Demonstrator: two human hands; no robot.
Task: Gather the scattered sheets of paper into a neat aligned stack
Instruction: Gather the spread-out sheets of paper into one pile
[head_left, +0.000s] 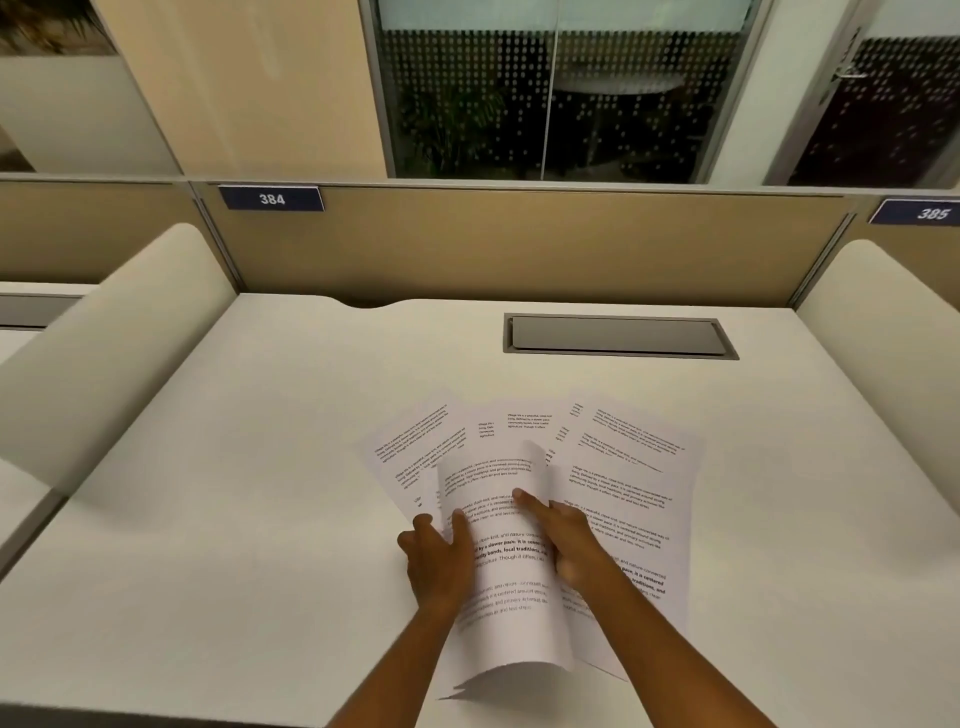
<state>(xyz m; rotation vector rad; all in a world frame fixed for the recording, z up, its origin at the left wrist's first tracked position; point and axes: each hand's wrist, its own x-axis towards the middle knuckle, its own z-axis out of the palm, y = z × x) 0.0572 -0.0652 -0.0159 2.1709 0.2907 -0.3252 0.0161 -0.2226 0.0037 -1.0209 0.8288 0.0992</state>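
Paper sheets (524, 499) lie fanned on the white desk (260, 467), overlapping near the front edge, between both hands. Left hand (441, 556) presses flat, fingers spread, on the left border of the middle bundle; it pinches nothing that I can see. Right hand (569, 545) has the index finger stretched over the bundle, and the other fingers curl at its right border; a real grip I cannot tell. The sheets are thin, smooth, printed, and the bundle bows upward. Squeezing inward could crease it. The smooth desk lets loose sheets slide, so the 2 outer groups may skew, and the low corner hangs past the front edge.
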